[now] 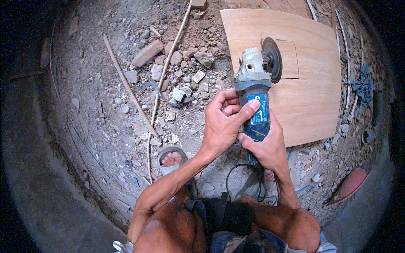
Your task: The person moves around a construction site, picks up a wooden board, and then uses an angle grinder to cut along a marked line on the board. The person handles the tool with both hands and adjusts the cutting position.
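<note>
An angle grinder point(254, 90) with a blue body and grey metal head is held up in front of me. Its dark disc point(273, 60) stands edge-up at the right of the head, over a light wooden board point(314, 105). My left hand point(225, 120) grips the body from the left, thumb lying across the blue label. Lower down, my right hand point(265, 145) wraps the rear of the body, its thumb on the near side. A rectangle is outlined by thin cuts in the board, partly hidden behind the disc. From the grinder's end a black cable point(230, 177) loops down.
Broken bricks and stones point(177, 76) cover the ground to the left. A long thin pole point(168, 63) and a wooden stick point(128, 84) lie across them. Toward the right are a blue cloth point(362, 86), pale strips point(346, 55) and a reddish rounded object point(350, 185).
</note>
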`<state>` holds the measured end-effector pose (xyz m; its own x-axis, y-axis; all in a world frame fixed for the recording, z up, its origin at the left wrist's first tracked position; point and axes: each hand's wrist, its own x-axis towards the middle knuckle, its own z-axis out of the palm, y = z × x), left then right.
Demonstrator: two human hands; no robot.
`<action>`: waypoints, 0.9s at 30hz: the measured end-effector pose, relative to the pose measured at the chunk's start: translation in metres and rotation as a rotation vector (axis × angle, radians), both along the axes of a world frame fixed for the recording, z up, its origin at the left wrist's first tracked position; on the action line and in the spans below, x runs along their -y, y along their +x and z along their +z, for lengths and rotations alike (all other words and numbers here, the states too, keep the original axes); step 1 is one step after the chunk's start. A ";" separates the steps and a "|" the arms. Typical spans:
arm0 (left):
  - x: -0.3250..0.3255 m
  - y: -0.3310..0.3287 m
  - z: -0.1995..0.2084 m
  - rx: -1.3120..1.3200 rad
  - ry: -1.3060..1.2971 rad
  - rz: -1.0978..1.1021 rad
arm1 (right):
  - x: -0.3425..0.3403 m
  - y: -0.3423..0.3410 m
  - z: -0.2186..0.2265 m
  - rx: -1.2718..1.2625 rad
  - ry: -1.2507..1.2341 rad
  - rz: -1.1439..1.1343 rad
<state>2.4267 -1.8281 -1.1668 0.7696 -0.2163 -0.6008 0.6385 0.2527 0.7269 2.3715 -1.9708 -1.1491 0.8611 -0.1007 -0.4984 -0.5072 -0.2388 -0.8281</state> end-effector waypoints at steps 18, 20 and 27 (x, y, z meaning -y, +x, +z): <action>0.001 -0.001 -0.003 -0.024 -0.049 0.066 | -0.005 0.002 -0.001 -0.055 0.063 -0.065; 0.001 -0.001 -0.004 -0.024 -0.046 0.068 | -0.004 0.003 0.001 -0.077 0.062 -0.048; 0.002 -0.001 -0.005 -0.009 -0.035 0.053 | -0.003 0.005 0.001 -0.048 0.065 -0.043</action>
